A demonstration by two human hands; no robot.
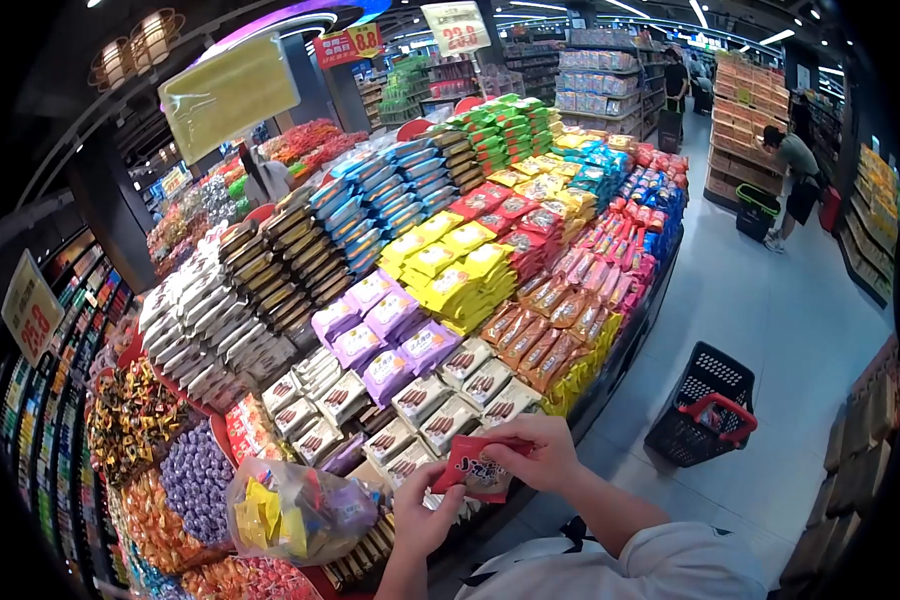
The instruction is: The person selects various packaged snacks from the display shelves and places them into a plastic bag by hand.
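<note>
Both of my hands hold one small red packet with dark lettering, above the front edge of the snack display. My left hand grips its lower left side, and my right hand pinches its upper right part. Left of my left hand, a clear plastic bag with yellow and purple packets inside rests on the display. White packets with brown bars lie just beyond my hands. Behind them are purple packets and yellow packets.
A black basket with a red handle stands on the floor at the right. Farther back, a person bends beside a black and green basket. Wrapped candies fill the left end. Shelves line the aisle.
</note>
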